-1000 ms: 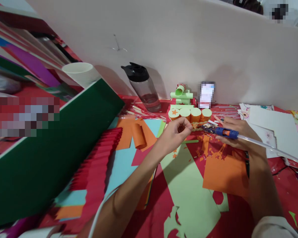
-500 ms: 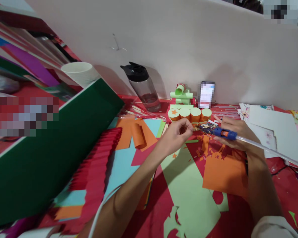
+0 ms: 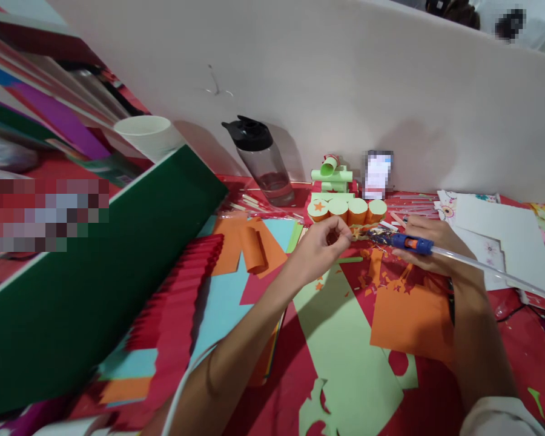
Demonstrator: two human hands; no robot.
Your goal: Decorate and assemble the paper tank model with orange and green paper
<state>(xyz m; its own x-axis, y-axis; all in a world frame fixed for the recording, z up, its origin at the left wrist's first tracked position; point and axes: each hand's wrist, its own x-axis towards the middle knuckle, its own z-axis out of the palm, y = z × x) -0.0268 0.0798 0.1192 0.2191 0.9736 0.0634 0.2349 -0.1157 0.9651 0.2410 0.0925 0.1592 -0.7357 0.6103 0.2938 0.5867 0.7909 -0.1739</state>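
Observation:
My left hand (image 3: 324,245) is closed in a pinch at a small orange paper star (image 3: 356,232), its outline partly lost against the clutter behind. My right hand (image 3: 436,242) grips a blue glue gun (image 3: 411,243) with a long clear glue stick running out of its back. The gun's dark, smeared nozzle points left, close to the star. Just beyond my fingers stands a row of orange paper rolls with pale green round tops (image 3: 357,209); the leftmost top bears an orange star. A green paper tube model (image 3: 331,177) is behind them.
A phone (image 3: 378,175) leans on the white wall panel beside a black-lidded bottle (image 3: 266,163). Green paper (image 3: 345,339), orange paper (image 3: 411,321) and scraps cover the red table. At left stand a dark green board (image 3: 95,278) and a white cup (image 3: 148,136).
Both hands stay nearly in place. The orange star at my left fingertips shows more clearly now, near the glue gun's nozzle. The view has shifted very slightly.

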